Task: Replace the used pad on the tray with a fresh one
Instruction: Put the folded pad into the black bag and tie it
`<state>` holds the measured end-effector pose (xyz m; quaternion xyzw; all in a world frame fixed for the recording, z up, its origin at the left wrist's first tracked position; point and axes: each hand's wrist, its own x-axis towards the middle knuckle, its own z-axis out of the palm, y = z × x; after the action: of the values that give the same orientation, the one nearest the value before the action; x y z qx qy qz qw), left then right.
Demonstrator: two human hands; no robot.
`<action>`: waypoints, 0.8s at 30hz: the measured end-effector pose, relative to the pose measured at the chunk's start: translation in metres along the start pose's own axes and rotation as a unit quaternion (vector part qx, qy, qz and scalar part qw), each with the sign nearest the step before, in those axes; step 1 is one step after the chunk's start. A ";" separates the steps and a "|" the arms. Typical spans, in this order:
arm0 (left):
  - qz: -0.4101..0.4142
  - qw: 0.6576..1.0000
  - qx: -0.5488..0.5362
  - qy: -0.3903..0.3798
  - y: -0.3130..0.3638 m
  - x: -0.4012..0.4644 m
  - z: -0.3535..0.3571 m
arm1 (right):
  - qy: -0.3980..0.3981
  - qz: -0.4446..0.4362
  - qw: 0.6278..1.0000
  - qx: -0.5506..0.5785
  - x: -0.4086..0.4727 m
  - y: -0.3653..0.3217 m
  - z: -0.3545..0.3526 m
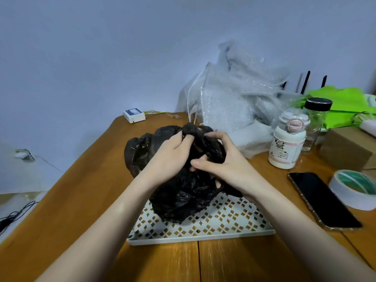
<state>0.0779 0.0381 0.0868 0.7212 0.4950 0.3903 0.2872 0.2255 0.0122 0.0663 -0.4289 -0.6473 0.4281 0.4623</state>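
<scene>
A white tray (219, 226) with diamond-shaped cutouts lies on the wooden table in front of me. A crumpled black plastic bag (179, 196) sits on the tray's far half and spills over onto the table beyond. My left hand (173, 157) grips the bag's upper folds, fingers curled into the plastic. My right hand (221, 159) grips the bunched top of the bag from the right, fingers hooked into it. What the bag holds is hidden, and no pad shows on the tray.
A phone (323, 200) and a tape roll (356, 188) lie at the right. A white bottle (286, 143) and a glass jar (315, 121) stand behind them. Bubble wrap (234, 98) is piled at the back; a small white box (134, 116) sits at the far-left corner.
</scene>
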 end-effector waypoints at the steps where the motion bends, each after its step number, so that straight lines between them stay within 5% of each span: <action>1: -0.006 1.000 0.010 -0.017 -0.001 0.000 0.001 | 0.023 -0.009 1.000 0.005 0.001 0.002 0.000; 4: -0.033 0.998 0.034 -0.050 -0.006 0.002 -0.002 | 0.089 -0.032 0.995 0.044 0.004 0.005 -0.006; 9: -0.057 0.995 -0.004 -0.086 0.002 -0.005 -0.002 | 0.057 -0.032 0.998 -0.026 -0.001 0.004 -0.003; 15: 0.045 0.998 -0.025 -0.037 0.002 -0.001 -0.002 | 0.113 -0.038 0.992 0.032 0.001 -0.002 -0.005; 19: 0.159 0.985 -0.056 0.034 0.004 -0.002 -0.009 | 0.076 -0.013 0.990 0.121 0.000 -0.003 -0.016; 24: 0.186 0.977 -0.063 -0.085 0.013 -0.003 0.009 | 0.053 -0.023 0.969 0.240 -0.004 -0.016 -0.016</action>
<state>0.0919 0.0306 0.0918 0.8119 0.3002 0.4045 0.2951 0.2388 0.0066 0.0837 -0.3121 -0.5099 0.5369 0.5953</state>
